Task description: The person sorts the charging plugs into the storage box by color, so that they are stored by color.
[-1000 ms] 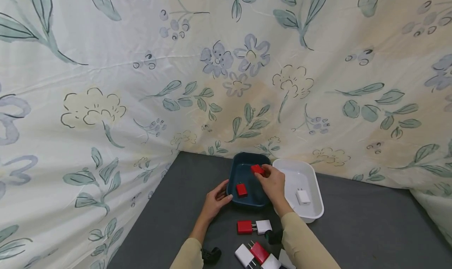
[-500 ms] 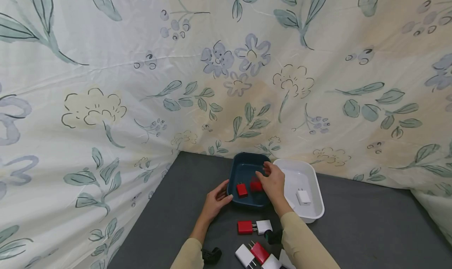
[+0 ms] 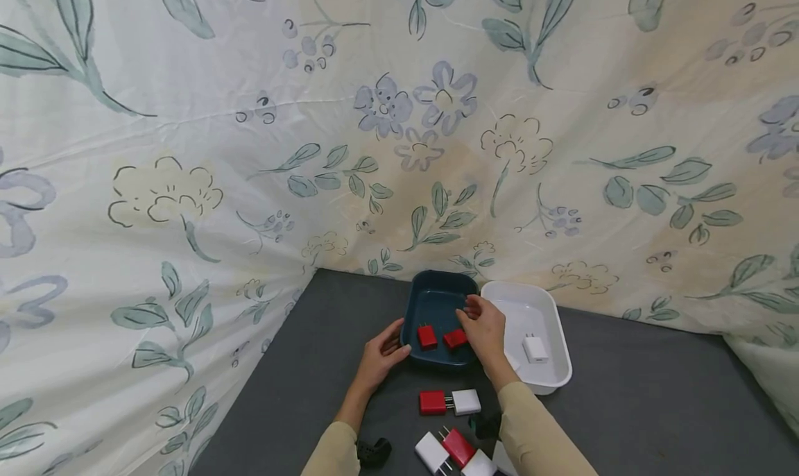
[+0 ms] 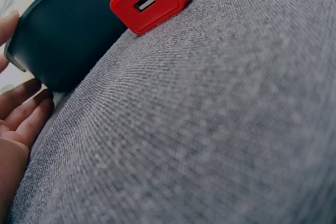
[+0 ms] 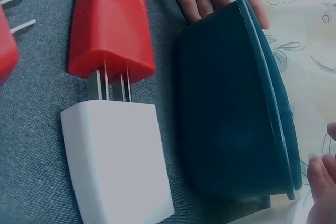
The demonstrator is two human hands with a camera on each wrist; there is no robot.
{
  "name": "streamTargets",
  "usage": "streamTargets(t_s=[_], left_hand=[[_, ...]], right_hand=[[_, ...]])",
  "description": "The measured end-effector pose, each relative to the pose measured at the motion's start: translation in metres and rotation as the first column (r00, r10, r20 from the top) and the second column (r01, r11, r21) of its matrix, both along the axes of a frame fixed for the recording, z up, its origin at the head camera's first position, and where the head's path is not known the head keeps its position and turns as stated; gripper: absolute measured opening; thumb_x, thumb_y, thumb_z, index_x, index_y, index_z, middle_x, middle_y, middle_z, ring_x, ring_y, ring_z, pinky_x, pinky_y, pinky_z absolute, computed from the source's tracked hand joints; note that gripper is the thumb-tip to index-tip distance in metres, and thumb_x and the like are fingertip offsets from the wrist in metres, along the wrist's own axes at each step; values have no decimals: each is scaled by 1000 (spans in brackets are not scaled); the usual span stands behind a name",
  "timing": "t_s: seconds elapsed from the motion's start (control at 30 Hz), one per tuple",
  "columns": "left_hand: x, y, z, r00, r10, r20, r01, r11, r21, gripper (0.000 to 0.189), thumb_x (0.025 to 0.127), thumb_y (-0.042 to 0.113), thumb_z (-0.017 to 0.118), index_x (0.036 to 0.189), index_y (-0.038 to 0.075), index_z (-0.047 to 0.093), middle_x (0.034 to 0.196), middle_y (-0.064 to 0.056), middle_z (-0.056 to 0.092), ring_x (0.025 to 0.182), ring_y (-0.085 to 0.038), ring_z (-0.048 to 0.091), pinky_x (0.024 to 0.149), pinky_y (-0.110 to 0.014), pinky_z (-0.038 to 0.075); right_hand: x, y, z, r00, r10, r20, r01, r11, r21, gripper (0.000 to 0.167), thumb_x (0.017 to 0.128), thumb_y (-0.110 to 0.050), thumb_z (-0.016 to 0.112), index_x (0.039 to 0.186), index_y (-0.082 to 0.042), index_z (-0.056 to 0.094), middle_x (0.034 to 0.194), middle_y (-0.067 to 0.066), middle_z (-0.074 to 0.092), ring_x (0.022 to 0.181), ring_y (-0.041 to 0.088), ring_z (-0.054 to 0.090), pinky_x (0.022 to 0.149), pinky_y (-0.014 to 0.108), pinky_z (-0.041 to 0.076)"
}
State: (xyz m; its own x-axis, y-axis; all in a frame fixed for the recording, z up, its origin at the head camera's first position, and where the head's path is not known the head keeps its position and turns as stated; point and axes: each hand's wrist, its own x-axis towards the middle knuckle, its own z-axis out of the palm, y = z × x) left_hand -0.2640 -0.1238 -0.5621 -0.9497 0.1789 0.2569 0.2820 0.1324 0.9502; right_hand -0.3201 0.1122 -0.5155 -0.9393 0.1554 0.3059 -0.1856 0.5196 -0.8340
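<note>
My left hand (image 3: 379,354) holds the left side of a dark blue tray (image 3: 437,279), thumb at the rim and fingers against the outer wall, as the left wrist view also shows. Inside the tray lie two red chargers, one on the left (image 3: 427,336) and one on the right (image 3: 455,338). Over the tray's right rim hovers my right hand (image 3: 485,327), fingers loosely bent and holding nothing. In the right wrist view only its fingertips (image 5: 320,179) show at the right edge.
Right of the blue tray stands a white tray (image 3: 564,344) holding a white charger (image 3: 535,349). In front, a red charger (image 3: 432,402) and a white charger (image 3: 465,402) lie prong to prong. Several more red and white chargers lie nearer on the dark cloth (image 3: 649,400). Patterned fabric (image 3: 399,150) hangs behind.
My right hand has let go of a red charger, which dropped into the blue tray beside the other red one. The left hand stays where it was.
</note>
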Motion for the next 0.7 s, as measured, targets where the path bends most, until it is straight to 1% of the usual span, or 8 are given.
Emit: streamTargets(t_s=[0.17,0.3,0.4,0.5,0.53,0.6,0.7], left_hand=[[1,0,2,1000,0,8,0,1000,-18,61,93,14,66,147,0,40,145,-25,47,130,-40,51,107,-56,40],[-1,0,-1,1000,1,-5,-1,1000,-11,60,93,13,66,146,0,41,144,-26,48,129,-40,52,105,-56,41],[-6,1,-11,1000,14,-19,-14,1000,11,60,92,13,66,146,1,42,143,-26,49,128,-41,52,104,-57,42],[-12,1,-23,999,42,-35,-42,999,2,59,92,14,67,146,4,44,142,-24,51,126,-40,54,103,-56,44],[-14,1,-27,998,51,-31,-51,999,4,59,92,15,67,146,6,44,142,-22,52,126,-38,54,104,-55,44],[-16,1,-31,997,69,-33,-70,998,-11,58,92,18,68,145,11,46,142,-18,53,126,-34,56,104,-51,46],[-15,2,-33,996,80,-37,-81,997,-16,57,92,20,68,145,15,47,142,-14,55,125,-30,57,103,-45,48]], right_hand=[[1,0,0,1000,1,-10,-1,1000,-9,39,83,-13,76,118,1,66,111,19,71,94,30,69,86,44,57],[2,1,1,1000,7,-3,-7,1000,-13,39,83,-13,76,118,1,66,111,19,71,94,29,69,86,44,57],[2,2,1,1000,15,-5,-15,1000,-19,39,83,-13,76,118,2,66,111,19,71,94,29,69,87,44,57],[3,2,1,1000,16,-6,-16,999,-29,38,83,-12,76,117,1,66,111,18,71,94,28,69,86,43,57],[3,2,1,1000,18,-10,-18,999,-32,38,83,-12,76,117,1,66,111,18,71,94,29,69,86,44,57],[5,2,2,1000,19,-7,-19,999,-39,38,83,-12,76,117,0,67,110,17,71,94,28,69,86,43,57],[7,1,3,1000,27,-6,-28,999,-38,38,83,-13,77,117,0,66,111,17,71,94,28,69,86,44,57]])
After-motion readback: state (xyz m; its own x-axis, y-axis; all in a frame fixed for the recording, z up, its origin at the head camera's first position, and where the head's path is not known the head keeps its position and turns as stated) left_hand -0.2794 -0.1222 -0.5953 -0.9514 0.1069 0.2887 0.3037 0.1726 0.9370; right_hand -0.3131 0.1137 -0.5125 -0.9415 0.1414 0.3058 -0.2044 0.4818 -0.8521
